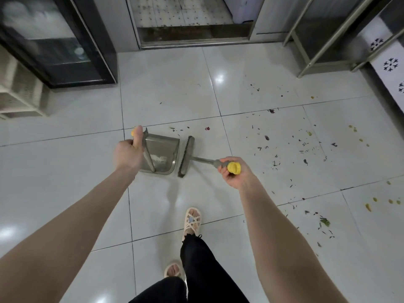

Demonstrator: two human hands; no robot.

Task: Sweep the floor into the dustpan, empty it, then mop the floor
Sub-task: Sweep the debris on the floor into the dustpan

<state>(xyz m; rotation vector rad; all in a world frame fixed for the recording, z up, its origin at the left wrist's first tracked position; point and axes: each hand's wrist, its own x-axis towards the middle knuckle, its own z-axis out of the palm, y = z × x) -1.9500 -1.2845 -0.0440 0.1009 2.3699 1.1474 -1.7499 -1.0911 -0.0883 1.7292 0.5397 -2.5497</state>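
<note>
Evidently sweeping is just beginning: left hand (127, 153) gripping dustpan (162, 147), right hand (235, 174) gripping broom (185, 157), scraps (306, 147) lying beyond it.

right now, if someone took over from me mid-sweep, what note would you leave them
Left hand grips the dustpan handle. The pan is low at the tiles, with a bit of white fluff inside.
Right hand grips the yellow end of the broom handle. The broom head is beside the pan's right edge.
Done: very little swept up, judging by the pan.
Left: dark and yellow scraps scattered over the floor to the right, then emptying and mopping.
</note>
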